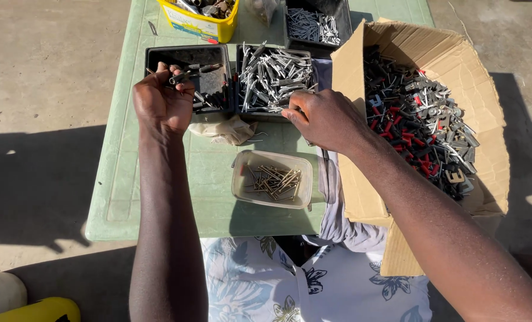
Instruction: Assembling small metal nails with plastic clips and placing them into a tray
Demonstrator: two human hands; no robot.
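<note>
Fingers of our left hand pinch a small metal part over the half-filled black tray; our right hand, curled, reaches the full pin tray; cardboard box stays heaped.

A small dark metal part, slim and rod-like with a thicker end, sits pinched at the fingertips of the left hand, lying roughly level and pointing toward 3 o'clock, right above the left black tray at about 11 o'clock on the green table. That tray is shallow, rectangular, only thinly filled with dark parts bunched along its right side. Just beside it at 12 o'clock, the next black tray is heaped with shiny silver pins lying crisscross; the right hand rests knuckles-up at its lower right corner, fingers curled under and hidden.
</note>
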